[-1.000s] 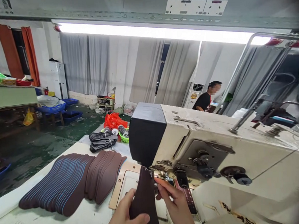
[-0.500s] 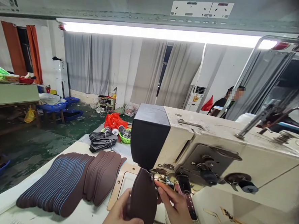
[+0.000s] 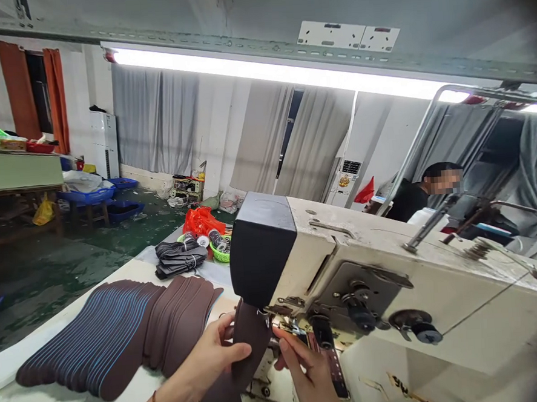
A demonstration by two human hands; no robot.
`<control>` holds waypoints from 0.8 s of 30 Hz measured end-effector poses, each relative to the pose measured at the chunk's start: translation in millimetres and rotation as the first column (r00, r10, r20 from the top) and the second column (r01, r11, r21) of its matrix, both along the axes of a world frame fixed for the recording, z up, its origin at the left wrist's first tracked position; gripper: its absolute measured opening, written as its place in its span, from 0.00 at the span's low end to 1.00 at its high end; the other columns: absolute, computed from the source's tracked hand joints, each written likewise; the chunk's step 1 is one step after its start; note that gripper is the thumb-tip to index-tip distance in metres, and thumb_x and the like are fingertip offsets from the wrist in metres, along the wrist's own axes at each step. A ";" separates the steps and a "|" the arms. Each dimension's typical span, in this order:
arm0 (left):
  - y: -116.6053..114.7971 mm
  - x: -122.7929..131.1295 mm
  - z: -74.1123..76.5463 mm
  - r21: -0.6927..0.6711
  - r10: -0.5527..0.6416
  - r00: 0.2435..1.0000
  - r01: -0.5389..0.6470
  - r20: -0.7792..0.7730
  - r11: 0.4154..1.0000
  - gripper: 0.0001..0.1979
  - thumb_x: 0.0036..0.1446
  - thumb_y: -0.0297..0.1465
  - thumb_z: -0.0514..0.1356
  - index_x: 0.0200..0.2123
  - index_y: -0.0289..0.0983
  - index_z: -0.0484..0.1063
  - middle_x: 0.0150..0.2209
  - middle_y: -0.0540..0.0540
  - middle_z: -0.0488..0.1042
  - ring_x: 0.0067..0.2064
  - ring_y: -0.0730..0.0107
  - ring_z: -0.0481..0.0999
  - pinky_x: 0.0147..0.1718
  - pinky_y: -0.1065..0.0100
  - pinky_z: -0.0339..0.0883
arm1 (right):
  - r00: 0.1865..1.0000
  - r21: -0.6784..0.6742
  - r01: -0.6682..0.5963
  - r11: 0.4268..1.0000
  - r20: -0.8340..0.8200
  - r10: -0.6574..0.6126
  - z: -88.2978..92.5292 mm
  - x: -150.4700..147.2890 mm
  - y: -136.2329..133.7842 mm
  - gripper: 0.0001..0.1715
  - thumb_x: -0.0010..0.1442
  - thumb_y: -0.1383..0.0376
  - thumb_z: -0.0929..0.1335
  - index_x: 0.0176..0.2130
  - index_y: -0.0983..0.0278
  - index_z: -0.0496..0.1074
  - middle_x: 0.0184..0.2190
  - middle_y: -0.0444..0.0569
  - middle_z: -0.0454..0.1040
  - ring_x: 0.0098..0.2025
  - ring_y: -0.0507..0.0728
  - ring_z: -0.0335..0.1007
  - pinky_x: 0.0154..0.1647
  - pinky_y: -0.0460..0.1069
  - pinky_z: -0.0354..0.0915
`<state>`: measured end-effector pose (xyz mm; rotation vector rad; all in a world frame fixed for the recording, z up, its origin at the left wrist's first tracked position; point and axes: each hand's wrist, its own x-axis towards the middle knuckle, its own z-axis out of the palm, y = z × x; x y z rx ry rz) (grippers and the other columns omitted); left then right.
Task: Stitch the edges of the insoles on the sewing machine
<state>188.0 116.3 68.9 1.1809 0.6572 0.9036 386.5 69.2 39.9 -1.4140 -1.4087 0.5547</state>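
Observation:
A dark brown insole-shaped piece point(image 3: 252, 340) stands on edge at the needle area of the sewing machine point(image 3: 293, 230). My left hand point(image 3: 220, 349) grips it from the left, thumb across its near face. A wider brown part point(image 3: 221, 401) hangs below that hand towards the front. Close to the metal presser foot point(image 3: 287, 324), my right hand point(image 3: 303, 359) has its index finger and thumb drawn together; what lies between them is hidden. To the left, a fanned stack of brown insole pieces point(image 3: 95, 339), some with blue edges, lies on the white table point(image 3: 14, 362).
Behind the stack are a tied bundle of dark pieces point(image 3: 181, 255), a green basket point(image 3: 220, 252) with spools and a red plastic bag point(image 3: 201, 220). A co-worker point(image 3: 414, 195) sits beyond the machine at right. Blue tubs point(image 3: 126, 211) stand on the floor at back left.
The brown piece has turned along the needle, now showing a narrower section at the machine and a wide part lower left. My left hand has moved up and forward; my right stays by the foot.

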 end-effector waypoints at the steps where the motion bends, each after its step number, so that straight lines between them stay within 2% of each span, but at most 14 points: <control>1: -2.7 4.2 -0.9 0.008 0.035 0.999 -0.035 0.004 0.999 0.30 0.43 0.38 0.69 0.50 0.34 0.70 0.35 0.45 0.76 0.24 0.78 0.65 0.17 0.77 0.53 | 1.000 -0.010 -0.013 1.000 0.021 0.013 -0.6 1.3 0.3 0.24 0.60 0.47 0.64 0.47 0.55 0.77 0.19 0.42 0.75 0.25 0.50 0.73 0.26 0.40 0.66; 5: -13.5 19.1 -2.0 0.023 0.139 0.990 -0.139 0.014 0.990 0.27 0.44 0.39 0.67 0.47 0.32 0.70 0.35 0.45 0.75 0.25 0.79 0.62 0.19 0.76 0.56 | 0.996 -0.033 -0.031 0.999 0.077 0.033 -3.7 5.6 1.6 0.24 0.62 0.48 0.63 0.49 0.56 0.75 0.20 0.42 0.76 0.27 0.50 0.73 0.30 0.40 0.67; 8: -14.3 25.4 1.3 0.005 0.184 0.983 -0.184 -0.015 0.983 0.23 0.44 0.37 0.66 0.43 0.33 0.71 0.34 0.45 0.73 0.25 0.78 0.62 0.21 0.74 0.58 | 0.998 -0.033 -0.035 0.999 0.048 0.036 -5.9 6.6 1.9 0.24 0.62 0.49 0.63 0.50 0.57 0.75 0.22 0.42 0.76 0.27 0.51 0.73 0.33 0.41 0.68; 14: -0.3 33.1 9.5 -0.006 0.236 0.971 -0.236 -0.033 0.972 0.18 0.41 0.33 0.62 0.38 0.33 0.70 0.31 0.48 0.72 0.27 0.75 0.66 0.22 0.74 0.57 | 0.997 -0.004 -0.063 0.998 0.053 0.063 -5.0 5.0 2.0 0.25 0.62 0.50 0.63 0.49 0.61 0.76 0.22 0.44 0.76 0.27 0.52 0.73 0.31 0.42 0.68; 18: 11.4 40.4 10.3 -0.058 0.253 0.967 -0.254 -0.013 0.966 0.16 0.39 0.32 0.64 0.34 0.35 0.68 0.28 0.50 0.71 0.26 0.75 0.67 0.23 0.74 0.56 | 0.996 0.005 -0.061 0.998 0.058 0.061 -2.1 3.7 1.4 0.26 0.62 0.49 0.63 0.50 0.61 0.75 0.22 0.44 0.77 0.27 0.52 0.74 0.30 0.42 0.68; 22: 21.0 47.0 12.9 -0.083 0.289 0.957 -0.289 -0.006 0.954 0.16 0.37 0.33 0.66 0.30 0.36 0.66 0.23 0.55 0.67 0.23 0.77 0.65 0.24 0.73 0.57 | 0.998 0.023 -0.041 0.999 0.048 0.040 -2.2 1.2 0.4 0.27 0.62 0.48 0.63 0.49 0.61 0.76 0.22 0.45 0.76 0.27 0.52 0.73 0.30 0.42 0.69; 24: 24.6 48.9 15.3 -0.089 0.306 0.952 -0.306 -0.009 0.948 0.15 0.36 0.32 0.66 0.29 0.36 0.66 0.22 0.55 0.67 0.24 0.77 0.65 0.25 0.73 0.59 | 0.999 0.045 0.000 0.999 0.042 -0.002 -6.4 -3.9 -1.3 0.27 0.61 0.48 0.63 0.49 0.60 0.76 0.26 0.45 0.78 0.27 0.52 0.73 0.28 0.42 0.68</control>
